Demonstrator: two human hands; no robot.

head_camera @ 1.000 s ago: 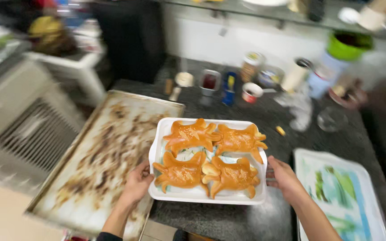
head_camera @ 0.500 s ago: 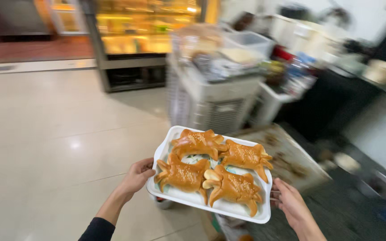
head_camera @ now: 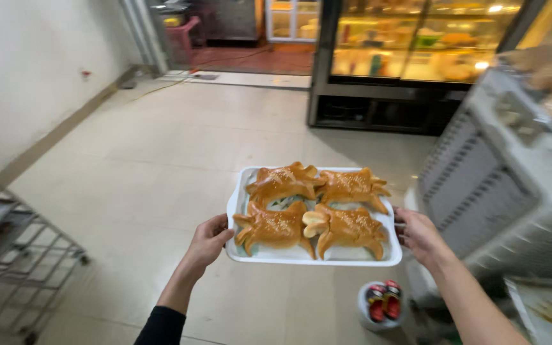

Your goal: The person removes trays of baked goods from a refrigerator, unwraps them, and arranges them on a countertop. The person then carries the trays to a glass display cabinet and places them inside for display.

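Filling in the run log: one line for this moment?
left hand: grips tray edge | right hand: grips opposite edge | white tray: four crab-shaped buns, carried level above floor

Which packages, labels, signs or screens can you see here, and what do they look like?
White tub: on the floor below the tray, round, holding red-and-black items too blurred to tell.
Small red mark: on the white wall at left, too small to tell.
No signs or screens show.
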